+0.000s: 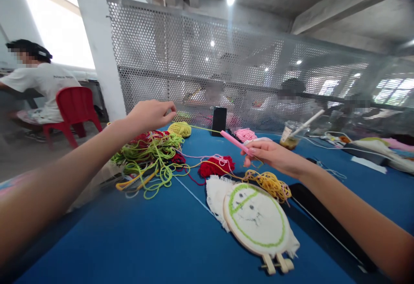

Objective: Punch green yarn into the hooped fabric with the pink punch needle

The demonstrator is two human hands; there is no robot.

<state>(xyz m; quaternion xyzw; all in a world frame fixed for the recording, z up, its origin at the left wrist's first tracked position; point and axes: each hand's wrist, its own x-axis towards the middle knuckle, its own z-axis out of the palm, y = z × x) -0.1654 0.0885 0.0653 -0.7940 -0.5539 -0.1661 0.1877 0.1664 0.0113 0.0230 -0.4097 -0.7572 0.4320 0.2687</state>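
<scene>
"Gripping: your right hand (262, 152) has its fingers closed round a slim, smooth pink cylindrical tool (234, 140). Where is its far end?"

"Above the blue table (123, 241), angled up and left, where a thin yellow-green strand (205, 128) meets it. The strand runs from near your compact, wound yellow ball of yarn (180, 129)."

"And your left hand (155, 113)?"

"Raised over the yarn, fingers curled; cannot tell whether they pinch anything. Beneath your left forearm: a loose, loopy lime-green yarn tangle (158, 156), red strands mixed in."

"Your round pale wooden hoop (225, 215)?"

"On the table, screw clamp towards you. It holds white woven cloth (265, 221), frayed at one corner. Surface: nubbly green outline, a green diagonal band, dark drawn marks."

"Around it?"

"Beyond the hoop, a fluffy deep-red yarn bundle (216, 166); at its far right edge, coiled golden-yellow yarn (268, 182). Farther back, your flat black rectangular phone (219, 120) stands upright."
</scene>
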